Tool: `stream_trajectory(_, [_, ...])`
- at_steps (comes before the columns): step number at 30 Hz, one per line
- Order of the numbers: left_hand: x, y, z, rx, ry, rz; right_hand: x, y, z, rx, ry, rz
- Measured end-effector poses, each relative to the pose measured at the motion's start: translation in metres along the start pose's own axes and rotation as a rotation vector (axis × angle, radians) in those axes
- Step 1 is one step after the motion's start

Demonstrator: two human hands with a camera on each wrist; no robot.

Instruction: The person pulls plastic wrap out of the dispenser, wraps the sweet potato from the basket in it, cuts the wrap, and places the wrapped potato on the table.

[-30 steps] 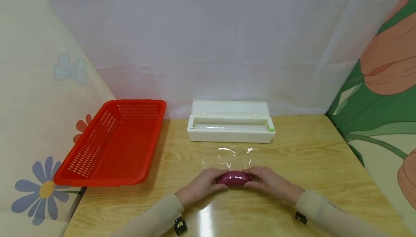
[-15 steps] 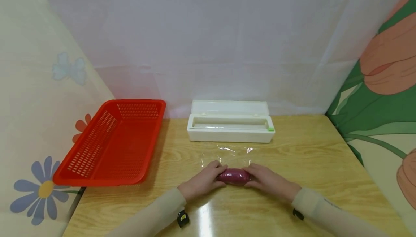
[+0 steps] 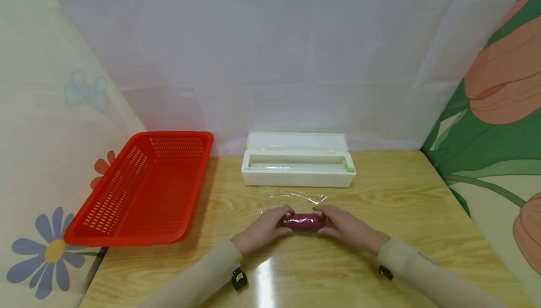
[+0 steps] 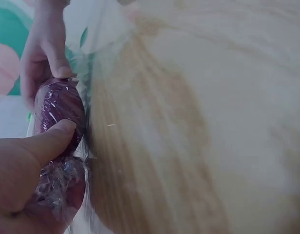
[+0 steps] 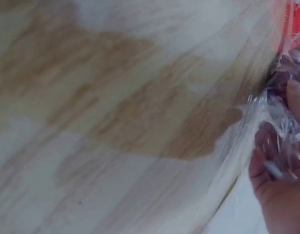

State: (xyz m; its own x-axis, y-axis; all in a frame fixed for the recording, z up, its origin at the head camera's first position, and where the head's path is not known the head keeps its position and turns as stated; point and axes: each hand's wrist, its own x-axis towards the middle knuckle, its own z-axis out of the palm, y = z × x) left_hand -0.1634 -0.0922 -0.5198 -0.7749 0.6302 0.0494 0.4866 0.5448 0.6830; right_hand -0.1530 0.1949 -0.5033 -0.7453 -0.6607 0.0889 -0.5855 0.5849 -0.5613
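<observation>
Film of clear, glossy plastic [image 3: 295, 200] could wrinkle or tear if pulled unevenly, with left hand [image 3: 265, 227] and right hand [image 3: 348, 227] gripping opposite ends of a purple, rounded, film-wrapped oblong [image 3: 303, 222] in the lower centre of the frame.

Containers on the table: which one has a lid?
The white box, beyond the wrapped purple item: its lid stands raised along the back. The red basket, to the box's left, shows no lid.

Bundle [image 3: 304, 222] in front of box [image 3: 298, 179], basket [image 3: 154, 195] left of both.
</observation>
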Motion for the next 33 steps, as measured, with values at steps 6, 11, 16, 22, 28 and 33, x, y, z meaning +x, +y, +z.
stream_trajectory(6, [0.0,-0.003,-0.004,-0.022,-0.018,0.015,0.002,-0.005,0.001,-0.018,-0.033,0.004])
stream_trajectory(11, [-0.003,-0.001,-0.004,-0.009,-0.045,0.039,-0.002,-0.009,0.003,-0.047,-0.063,0.04])
stream_trajectory(16, [-0.013,0.0,0.0,-0.063,-0.098,0.029,-0.009,-0.011,0.003,-0.032,-0.084,0.024])
stream_trajectory(22, [-0.023,0.002,0.002,-0.063,-0.119,0.034,-0.016,-0.011,0.006,0.085,-0.079,0.003])
stream_trajectory(28, [-0.022,0.003,-0.001,-0.029,-0.057,0.031,-0.018,-0.011,0.003,0.071,-0.058,0.003])
stream_trajectory(33, [-0.019,0.002,-0.005,0.109,-0.012,0.072,-0.017,-0.008,0.002,0.019,-0.059,0.04])
